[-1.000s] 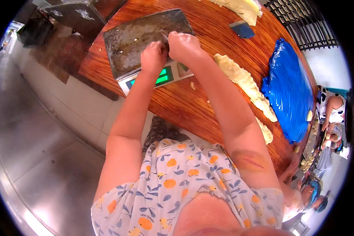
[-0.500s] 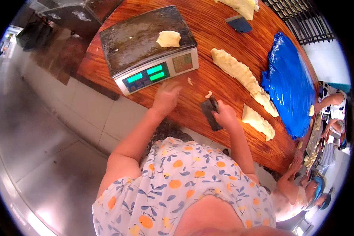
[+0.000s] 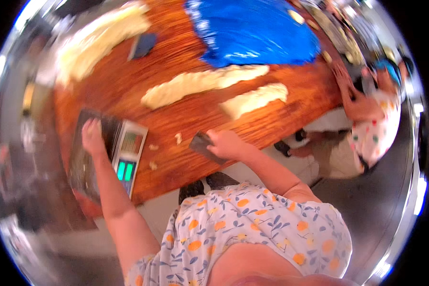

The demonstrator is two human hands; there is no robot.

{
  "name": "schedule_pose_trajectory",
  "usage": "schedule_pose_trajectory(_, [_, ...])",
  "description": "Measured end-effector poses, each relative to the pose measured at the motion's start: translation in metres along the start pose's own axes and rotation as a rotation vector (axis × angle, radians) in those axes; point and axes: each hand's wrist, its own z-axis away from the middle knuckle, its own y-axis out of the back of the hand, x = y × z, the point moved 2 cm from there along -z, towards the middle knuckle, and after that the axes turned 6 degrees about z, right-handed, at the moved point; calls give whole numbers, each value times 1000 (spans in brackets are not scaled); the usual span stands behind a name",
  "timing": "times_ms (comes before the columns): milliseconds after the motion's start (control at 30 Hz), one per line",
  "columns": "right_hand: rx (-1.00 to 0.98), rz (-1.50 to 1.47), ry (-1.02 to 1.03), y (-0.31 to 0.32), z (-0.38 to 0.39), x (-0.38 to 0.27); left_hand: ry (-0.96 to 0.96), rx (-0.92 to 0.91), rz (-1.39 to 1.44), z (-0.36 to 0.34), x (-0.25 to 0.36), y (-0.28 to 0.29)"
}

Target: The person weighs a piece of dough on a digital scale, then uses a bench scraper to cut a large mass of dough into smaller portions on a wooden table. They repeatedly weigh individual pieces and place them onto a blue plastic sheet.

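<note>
My left hand (image 3: 93, 138) is over the dark plate of the scale (image 3: 139, 143), its fingers closed around a small piece of dough (image 3: 98, 124). Only a pale edge of that piece shows, and motion blurs it. In my right hand (image 3: 228, 145) is a dark dough scraper (image 3: 204, 147), its blade close to the tabletop. Small dough scraps (image 3: 178, 138) lie on the wood between the scale and the scraper. Farther off are a long strip of dough (image 3: 190, 86) and a shorter strip (image 3: 256, 100).
A large slab of dough (image 3: 100, 43) lies at the far left of the wooden table (image 3: 171, 167), beside a second scraper (image 3: 144, 45). Blue plastic sheeting (image 3: 257, 33) covers something at the far side. A co-worker (image 3: 374, 119) reaches over the table's right end.
The view has turned, so the scale now shows at lower left. My left hand has gone from the scale's front edge onto its plate and closed on the dough piece. My right hand keeps the scraper.
</note>
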Motion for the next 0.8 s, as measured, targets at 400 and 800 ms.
schedule_pose_trajectory(400, [59, -305, -337, -32, 112, 79, 1217, -1007, 1169, 233, 162, -348])
schedule_pose_trajectory(800, [555, -595, -588, -53, 167, 159, -247, -1228, 348, 242, 285, -400])
